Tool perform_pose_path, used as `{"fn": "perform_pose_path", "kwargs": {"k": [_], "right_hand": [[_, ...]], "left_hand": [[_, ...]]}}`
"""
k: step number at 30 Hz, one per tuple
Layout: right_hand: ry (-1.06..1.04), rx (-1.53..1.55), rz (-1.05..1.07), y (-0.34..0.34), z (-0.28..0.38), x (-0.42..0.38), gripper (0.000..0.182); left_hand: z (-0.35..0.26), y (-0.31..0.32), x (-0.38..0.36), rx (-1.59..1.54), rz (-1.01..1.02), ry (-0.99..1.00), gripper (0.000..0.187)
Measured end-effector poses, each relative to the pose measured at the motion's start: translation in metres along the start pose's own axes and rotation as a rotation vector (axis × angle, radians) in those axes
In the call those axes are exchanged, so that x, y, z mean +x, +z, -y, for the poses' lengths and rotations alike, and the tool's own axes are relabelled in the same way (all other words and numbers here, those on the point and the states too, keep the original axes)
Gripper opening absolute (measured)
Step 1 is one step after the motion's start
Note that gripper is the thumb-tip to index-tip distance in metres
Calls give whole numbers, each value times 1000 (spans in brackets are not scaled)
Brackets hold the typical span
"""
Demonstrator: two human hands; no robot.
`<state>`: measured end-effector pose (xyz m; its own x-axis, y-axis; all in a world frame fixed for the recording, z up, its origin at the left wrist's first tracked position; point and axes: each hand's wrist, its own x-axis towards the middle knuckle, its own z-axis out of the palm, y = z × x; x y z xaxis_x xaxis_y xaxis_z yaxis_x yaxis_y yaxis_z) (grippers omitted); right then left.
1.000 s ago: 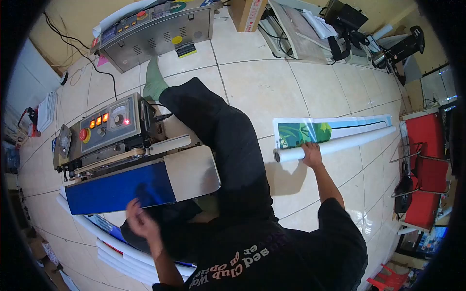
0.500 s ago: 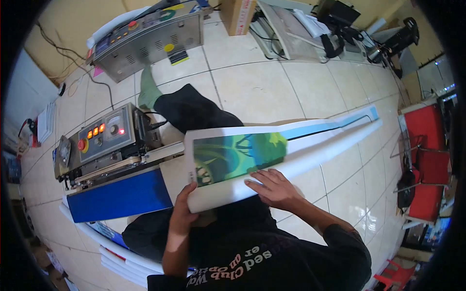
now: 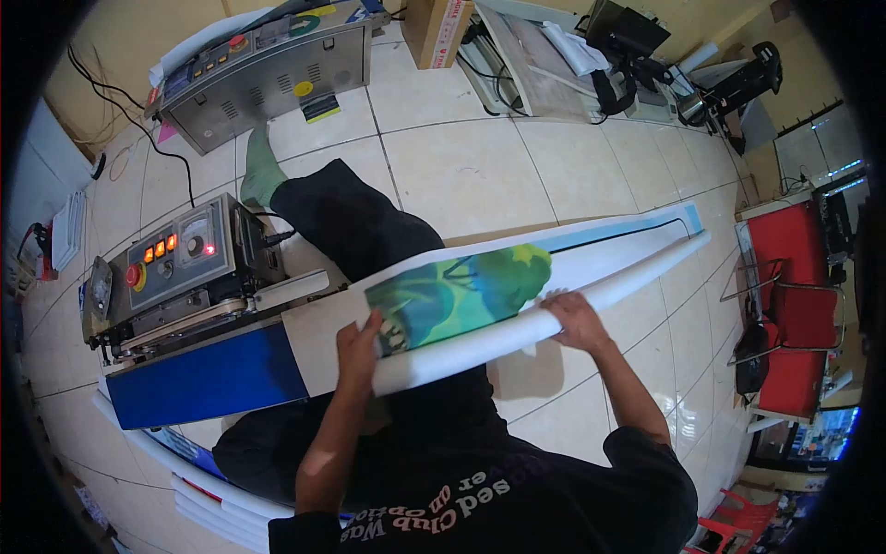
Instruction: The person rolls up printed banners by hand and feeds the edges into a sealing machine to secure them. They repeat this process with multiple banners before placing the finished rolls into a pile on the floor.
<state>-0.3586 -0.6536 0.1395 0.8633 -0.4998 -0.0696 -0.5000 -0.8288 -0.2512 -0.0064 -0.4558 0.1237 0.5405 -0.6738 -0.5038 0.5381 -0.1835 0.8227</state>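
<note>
A partly rolled printed banner (image 3: 461, 288) lies across my legs, its green and blue picture facing up and its white rolled edge (image 3: 452, 360) towards me. My left hand (image 3: 358, 351) grips the left end, thumb on the printed side and fingers mostly hidden. Farther right, my right hand (image 3: 574, 319) is closed over the white roll. The unrolled sheet narrows away to the right, with a light blue strip and a black line along it. To the left of the banner stands a sealing machine (image 3: 189, 245) with lit orange displays, a red knob and a blue conveyor belt (image 3: 208, 374).
A second metal machine (image 3: 268, 78) stands on the tiled floor at the back left, near a cardboard box (image 3: 441, 32). Red chairs (image 3: 789, 305) are at the right. White rolls (image 3: 217, 506) lie beside my leg at the lower left. A cable runs behind the machine.
My right hand has moved right along the roll and now wraps over it instead of lying flat. The rolled edge looks tighter and narrower. The whole view has shifted slightly.
</note>
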Motion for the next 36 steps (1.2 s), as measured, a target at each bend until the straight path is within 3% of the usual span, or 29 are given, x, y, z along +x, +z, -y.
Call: {"fn": "perform_pose_path", "kwargs": {"k": [3, 4, 6, 7, 9, 11, 12, 13, 15, 18, 23, 24, 26, 28, 29, 30, 31, 32, 34, 35, 36], "right_hand": [[72, -140, -169, -13, -47, -7, 56], [118, -171, -181, -18, -62, -8, 56], [243, -223, -196, -20, -98, -14, 55], [240, -226, -203, -11, -115, -16, 55], [476, -277, -126, 19, -151, -27, 63], [681, -348, 148, 86, -189, -47, 90], [665, -65, 235, 103, -192, -52, 95], [379, -14, -244, 133, -193, -59, 93], [793, 141, -128, 138, -180, -41, 80], [842, 52, -39, 128, -158, 4, 66], [1018, -17, -39, 110, -186, 100, 63], [1004, 52, -127, 111, -201, 116, 60], [975, 111, -215, 124, -241, 139, 58], [508, 655, -235, 133, -270, 153, 56], [497, 658, -225, 122, -257, 156, 56], [435, 666, 52, 99, -233, 154, 59], [368, 662, 326, 77, -205, 151, 63], [358, 660, 339, 69, -173, 144, 63], [331, -174, 193, 65, -119, 127, 70], [332, -175, 201, 76, -124, 125, 70], [278, -226, 55, 92, -133, 125, 70]], "left_hand": [[-8, 66, 24, 105, 1, 39, 34], [-13, 87, 32, 142, 88, 220, 36], [-6, 132, 52, 249, 96, 391, 33], [1, 149, 60, 144, 114, 356, 28], [23, 157, 74, 269, -45, 620, 31], [31, 139, 65, 308, 54, 629, 34], [39, 130, 63, 280, 82, 590, 30], [31, 120, 50, 303, 132, 494, 23], [37, 100, 36, 299, 166, 460, 21], [37, 84, 27, 219, 202, 364, 18], [32, 101, 20, 121, 231, 235, 16], [42, 107, 23, 311, 270, 240, 21], [49, 135, 17, 310, 382, 259, 28], [71, 156, 20, 314, 483, 283, 36], [103, 160, 31, 269, 449, 101, 44], [120, 162, 38, 222, 411, -79, 53], [119, 164, 41, 219, 397, -77, 53], [118, 167, 44, 133, 272, -191, 57], [118, 168, 50, 40, 139, -314, 61], [119, 170, 54, 111, 208, -305, 65], [120, 172, 55, 180, 281, -293, 68]]}}
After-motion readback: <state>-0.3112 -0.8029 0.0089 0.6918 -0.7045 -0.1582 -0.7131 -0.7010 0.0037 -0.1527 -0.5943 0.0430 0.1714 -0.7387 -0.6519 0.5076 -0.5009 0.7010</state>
